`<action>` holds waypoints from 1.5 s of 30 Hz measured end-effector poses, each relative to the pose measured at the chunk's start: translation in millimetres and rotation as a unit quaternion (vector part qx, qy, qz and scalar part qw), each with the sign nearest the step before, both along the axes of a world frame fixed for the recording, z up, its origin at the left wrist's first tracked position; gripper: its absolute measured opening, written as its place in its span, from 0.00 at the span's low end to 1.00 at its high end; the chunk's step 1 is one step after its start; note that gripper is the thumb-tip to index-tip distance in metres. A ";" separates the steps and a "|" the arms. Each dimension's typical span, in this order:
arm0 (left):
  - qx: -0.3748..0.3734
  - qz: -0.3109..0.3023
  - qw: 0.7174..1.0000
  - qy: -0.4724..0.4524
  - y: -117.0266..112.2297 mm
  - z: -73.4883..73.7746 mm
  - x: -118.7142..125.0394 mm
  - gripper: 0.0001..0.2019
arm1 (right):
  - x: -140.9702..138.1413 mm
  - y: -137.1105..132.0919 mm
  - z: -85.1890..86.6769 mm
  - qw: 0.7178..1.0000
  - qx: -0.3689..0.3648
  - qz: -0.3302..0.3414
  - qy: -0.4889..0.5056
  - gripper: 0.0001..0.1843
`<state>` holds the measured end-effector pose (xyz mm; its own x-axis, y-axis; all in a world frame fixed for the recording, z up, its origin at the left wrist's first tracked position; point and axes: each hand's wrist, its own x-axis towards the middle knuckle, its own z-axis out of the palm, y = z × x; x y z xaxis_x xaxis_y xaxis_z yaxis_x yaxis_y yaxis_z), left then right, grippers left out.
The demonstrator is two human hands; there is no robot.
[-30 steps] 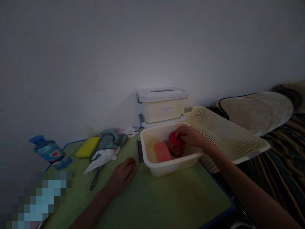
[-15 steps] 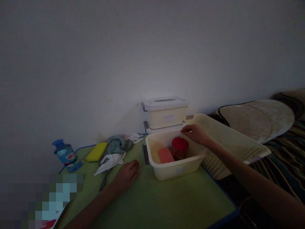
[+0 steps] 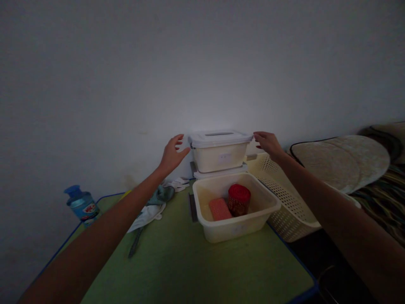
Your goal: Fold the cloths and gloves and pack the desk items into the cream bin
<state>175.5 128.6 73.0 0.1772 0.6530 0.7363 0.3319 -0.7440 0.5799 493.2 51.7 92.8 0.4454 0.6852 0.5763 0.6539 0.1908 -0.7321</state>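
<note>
My left hand (image 3: 174, 154) is raised at the left side of a lidded storage box (image 3: 221, 156), thumb and fingers apart, with nothing in it. At the box's right end, my right hand (image 3: 267, 142) has its fingertips by the edge of the white lid (image 3: 218, 137); whether they touch it I cannot tell. That box sits on another white lid (image 3: 221, 171) at the back of the table. In front stands an open cream storage box (image 3: 240, 230) holding a pink sponge (image 3: 220, 210) and a red lidded jar (image 3: 239, 199).
A cream perforated basket (image 3: 295, 230) stands to the right of the green table (image 3: 205, 270). At left are a blue bottle (image 3: 82, 204), cloths (image 3: 148, 214) and a dark handle (image 3: 136, 242). A rolled beige cushion (image 3: 341, 160) lies at far right by the wall.
My left hand has risen from the table to the lidded box's left side. My right hand has moved up from the open box's back rim to the lid's right end.
</note>
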 end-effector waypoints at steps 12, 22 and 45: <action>0.018 -0.020 1.000 0.009 13.8 -9.4 47.4 0.28 | -2.0 18.6 -17.3 0.996 0.018 0.082 -0.006 0.27; -0.001 0.003 1.000 0.012 11.8 -7.3 50.8 0.37 | -0.1 23.6 -23.4 0.994 0.063 0.091 -0.015 0.25; 0.095 -0.013 0.995 -0.029 -39.1 -26.9 38.6 0.31 | -18.8 -43.9 -28.3 0.986 0.123 0.101 0.052 0.33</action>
<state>214.1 89.5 46.1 0.1459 0.4970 0.8554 0.2804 -0.8500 0.4460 474.4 7.8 64.5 0.3793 0.6120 0.6940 0.5078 0.4893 -0.7090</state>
